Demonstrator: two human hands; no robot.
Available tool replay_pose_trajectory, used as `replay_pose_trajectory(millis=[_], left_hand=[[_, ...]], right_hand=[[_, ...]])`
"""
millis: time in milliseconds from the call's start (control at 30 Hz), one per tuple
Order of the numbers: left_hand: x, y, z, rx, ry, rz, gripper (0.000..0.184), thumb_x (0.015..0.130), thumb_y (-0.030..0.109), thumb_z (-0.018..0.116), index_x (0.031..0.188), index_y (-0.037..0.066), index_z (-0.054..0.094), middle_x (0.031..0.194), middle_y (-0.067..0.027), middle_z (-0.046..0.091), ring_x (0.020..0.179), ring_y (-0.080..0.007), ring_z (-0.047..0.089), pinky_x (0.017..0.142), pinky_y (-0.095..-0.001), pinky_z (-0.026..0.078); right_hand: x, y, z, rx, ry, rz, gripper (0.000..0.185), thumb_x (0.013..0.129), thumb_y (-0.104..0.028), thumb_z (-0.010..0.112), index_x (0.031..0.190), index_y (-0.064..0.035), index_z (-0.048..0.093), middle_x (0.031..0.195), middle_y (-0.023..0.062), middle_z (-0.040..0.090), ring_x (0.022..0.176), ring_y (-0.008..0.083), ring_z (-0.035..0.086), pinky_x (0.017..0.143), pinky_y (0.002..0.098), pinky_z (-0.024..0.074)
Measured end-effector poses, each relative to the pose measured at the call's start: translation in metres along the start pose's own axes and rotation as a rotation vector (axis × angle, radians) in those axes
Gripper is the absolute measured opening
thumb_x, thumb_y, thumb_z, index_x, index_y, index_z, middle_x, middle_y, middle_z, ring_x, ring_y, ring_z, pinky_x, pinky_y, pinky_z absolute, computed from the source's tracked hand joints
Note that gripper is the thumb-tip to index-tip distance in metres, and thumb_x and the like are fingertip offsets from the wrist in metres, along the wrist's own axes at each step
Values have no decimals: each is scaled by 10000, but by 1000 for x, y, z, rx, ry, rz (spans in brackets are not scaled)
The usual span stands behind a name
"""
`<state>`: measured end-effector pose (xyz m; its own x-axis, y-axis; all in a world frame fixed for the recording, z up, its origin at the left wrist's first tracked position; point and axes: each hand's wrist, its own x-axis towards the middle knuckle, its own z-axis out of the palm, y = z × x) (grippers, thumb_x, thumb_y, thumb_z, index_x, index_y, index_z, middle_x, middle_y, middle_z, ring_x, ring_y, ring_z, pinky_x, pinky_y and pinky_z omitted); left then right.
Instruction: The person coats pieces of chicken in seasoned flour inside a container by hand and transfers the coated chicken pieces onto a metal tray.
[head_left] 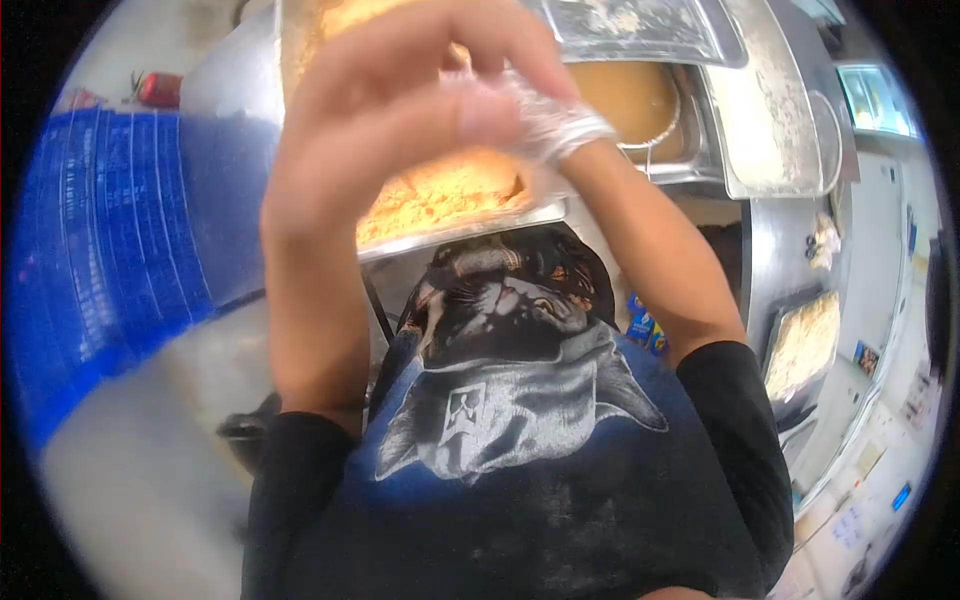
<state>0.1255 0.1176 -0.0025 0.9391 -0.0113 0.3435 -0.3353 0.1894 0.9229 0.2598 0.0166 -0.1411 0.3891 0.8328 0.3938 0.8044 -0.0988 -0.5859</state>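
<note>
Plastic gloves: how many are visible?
1: a clear plastic glove on the right hand. The left hand, blurred beside it, looks bare; others may be hidden.

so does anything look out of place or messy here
What seems a clear plastic glove is bunched and creased at the right wrist instead of lying smooth; the left hand in front hides part of it. Nothing else clearly stands out.

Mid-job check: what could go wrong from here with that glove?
The thin plastic glove could tear where the left hand meets it. Scraps might then drop into the crumbly food beneath. The left hand also looks bare, so brushing that food could contaminate it.
</note>
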Motion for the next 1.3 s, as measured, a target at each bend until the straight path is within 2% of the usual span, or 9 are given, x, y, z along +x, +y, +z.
replay_pose_trajectory(millis=[67,100,467,633,1000,1133,1167,1233,1300], left_hand=[[-17,17,7,96,-173,271,334,961,327,773,1041,5,806,868,-109,709,831,-233,630,754,-354,433],[-22,27,7,117,-360,320,371,965,354,775,1049,-4,821,891,-118,721,847,-222,614,739,-352,401],[-85,44,75,-137,-41,442,186,970,215,755,864,64,776,966,-63,732,801,-196,526,766,-342,329],[-86,55,74,-130,273,517,159,1006,206,697,942,65,728,970,-53,680,835,-197,512,802,-340,343],[-100,46,81,-63,141,435,153,1045,211,626,1027,67,676,971,-47,618,866,-201,494,852,-341,353],[-130,63,59,133,479,306,155,1059,212,600,1058,68,657,971,-45,595,877,-202,488,870,-342,357],[-132,73,59,217,656,217,156,1063,213,593,1066,68,652,971,-45,590,880,-202,486,875,-342,358],[-147,65,-16,328,182,407,199,1104,251,463,1133,79,558,963,-45,487,915,-207,463,944,-355,360],[-148,68,2,192,385,365,224,1106,272,456,1108,78,569,972,-51,503,939,-206,463,951,-368,356]], right_hand=[[24,-8,-34,10,-63,-218,301,834,-389,747,959,-122,806,871,159,774,864,350,749,815,498,572],[36,-17,-40,-149,-226,-62,299,836,-366,768,973,-101,781,875,171,755,886,358,731,812,475,574],[59,3,-12,-796,-502,-15,319,860,-378,780,1016,-99,778,905,177,768,896,366,748,820,486,570],[58,-16,-20,-531,-435,-1,306,834,-398,751,928,-109,786,889,177,768,888,364,755,815,482,580],[49,5,-8,-795,-392,-195,187,791,-263,723,885,-131,816,824,185,760,805,375,760,758,489,592],[70,-4,-34,-478,-436,186,236,899,-268,718,947,-55,808,934,175,791,921,280,761,853,431,572],[75,8,-51,-21,-431,330,211,906,-260,735,982,-73,794,915,95,757,895,220,694,861,367,513],[87,44,-82,400,-338,449,214,922,-267,759,1039,-89,769,903,-10,693,877,145,599,895,297,428],[97,74,-107,362,-279,437,236,930,-282,766,1061,-86,759,908,-33,664,886,130,571,921,291,401]])
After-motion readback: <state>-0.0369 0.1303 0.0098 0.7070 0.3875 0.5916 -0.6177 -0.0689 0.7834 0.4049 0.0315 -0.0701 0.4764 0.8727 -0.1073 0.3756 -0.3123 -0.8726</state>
